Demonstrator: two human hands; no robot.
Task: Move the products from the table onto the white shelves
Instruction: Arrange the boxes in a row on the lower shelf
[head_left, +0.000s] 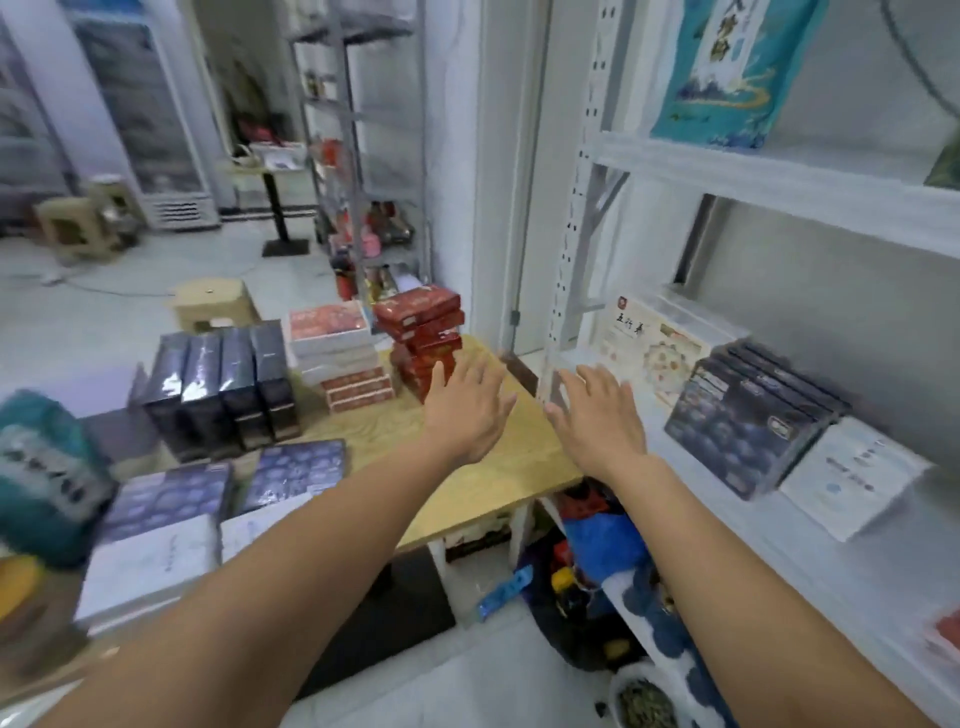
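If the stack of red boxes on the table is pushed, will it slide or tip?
It would likely tip: the red boxes are stacked askew and high. Each box looks flat and stiff, probably easy to lift singly.

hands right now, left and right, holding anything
left hand: open, fingers spread, holding nothing
right hand: open, fingers spread, holding nothing

Cream box (649, 353) — first character 五 — rest blurred.

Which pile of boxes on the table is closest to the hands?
The crooked red stack, just beyond the left hand; the white-and-pink stack and the dark upright boxes sit farther left.
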